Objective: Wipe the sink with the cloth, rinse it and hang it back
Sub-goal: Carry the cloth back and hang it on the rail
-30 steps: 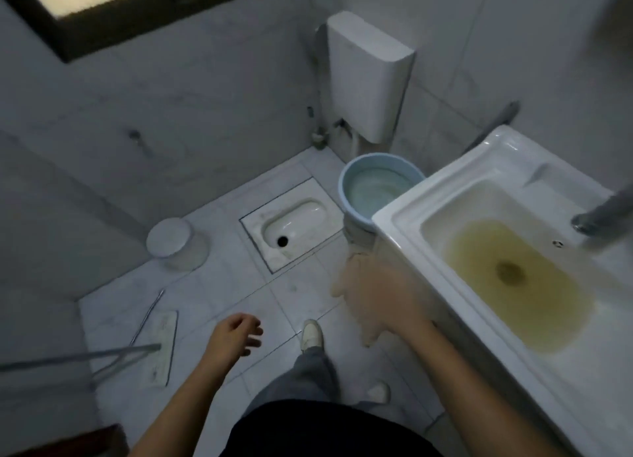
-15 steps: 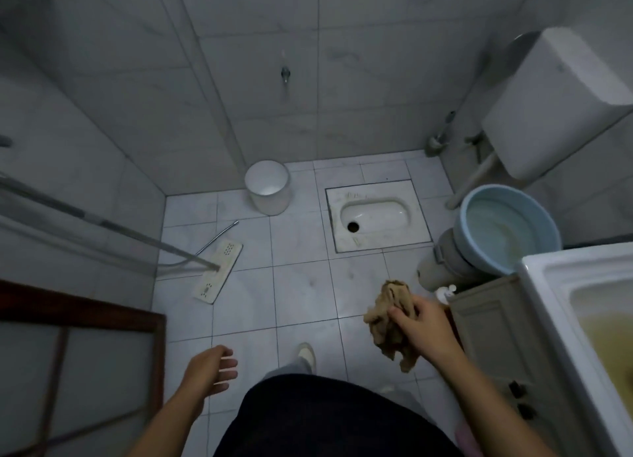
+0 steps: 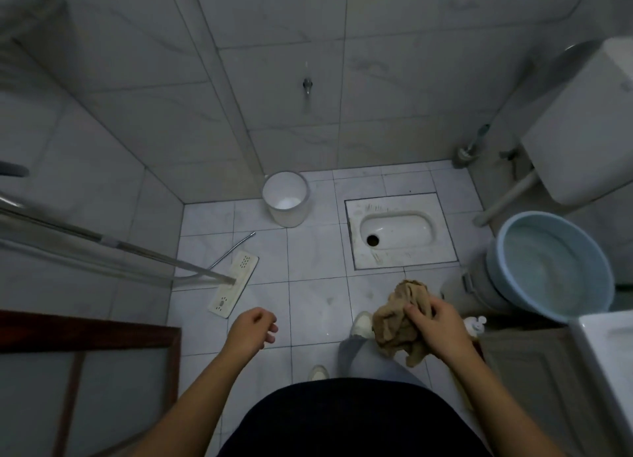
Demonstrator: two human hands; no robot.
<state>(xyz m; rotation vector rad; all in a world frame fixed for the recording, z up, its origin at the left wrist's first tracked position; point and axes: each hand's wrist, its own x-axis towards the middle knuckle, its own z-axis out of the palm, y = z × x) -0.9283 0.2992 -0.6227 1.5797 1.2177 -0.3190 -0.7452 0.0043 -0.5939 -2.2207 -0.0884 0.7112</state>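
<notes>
Here, your right hand (image 3: 436, 326) grips a crumpled tan cloth (image 3: 397, 323), fingers curled over its right side and thumb pressed into the bunched folds. The cloth sits to the left of and partly under that hand, held in the air above the white floor tiles, just in front of your shoe (image 3: 363, 324). It is a wadded lump rather than a flat sheet. Its longer axis runs roughly away from your body, with one rumpled end poking out past your fingertips toward the squat toilet (image 3: 397, 230) and a loose tail drooping below the wrist, toward you.

Your left hand (image 3: 251, 330) holds nothing. Its fingers are loosely curled, and it hovers over the floor well apart from the cloth.

The sink (image 3: 603, 354) shows only as a white corner at the right edge, to the right of the cloth and not touching it. A blue basin (image 3: 551, 265) stands beyond that corner, near your right hand. On the left a flat mop (image 3: 234, 283) lies on the tiles, and a white bin (image 3: 287, 203) stands against the back wall.
</notes>
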